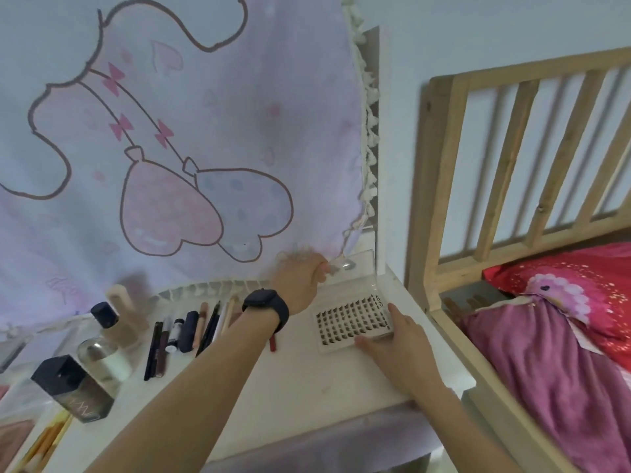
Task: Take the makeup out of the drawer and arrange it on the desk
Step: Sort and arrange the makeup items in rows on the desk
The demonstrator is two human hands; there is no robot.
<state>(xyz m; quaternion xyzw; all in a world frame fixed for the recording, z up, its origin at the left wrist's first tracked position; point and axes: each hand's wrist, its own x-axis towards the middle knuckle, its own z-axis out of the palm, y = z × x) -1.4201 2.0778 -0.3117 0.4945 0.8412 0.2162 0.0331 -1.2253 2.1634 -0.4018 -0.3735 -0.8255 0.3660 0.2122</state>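
White desk [307, 380] is filling the near field and is already carrying most of the makeup; the drawer is not showing clearly from this angle. Nearest left, a square foundation bottle [73, 390] with a black cap is lying tilted, a clear glass bottle [102, 360] standing just behind it. Further in, a row of liner pencils and slim tubes [191, 329] is lying side by side. Right of these, near the desk's right edge, the false-lash case [348, 322] is sitting flat. Right hand [399, 339] is resting on its near right corner, fingers laid straight, thumb spread along the front edge, steadying rather than clasping. Left hand [298, 281], with a black watch [266, 303] on the wrist, is reaching behind the case with fingers curled, and is reading as pinching the left edge of the raised clear lid [358, 268]; blur is limiting certainty. Judgement: case is light, rigid thin plastic, slippery, hinge fragile, so it is better held by the base edges, not the lid. Contents: tray is holding rows of dark lash clusters, apparently full. Behind, a pastel cartoon tapestry [205, 131] is hanging; a wooden headboard [512, 148] is standing at right.
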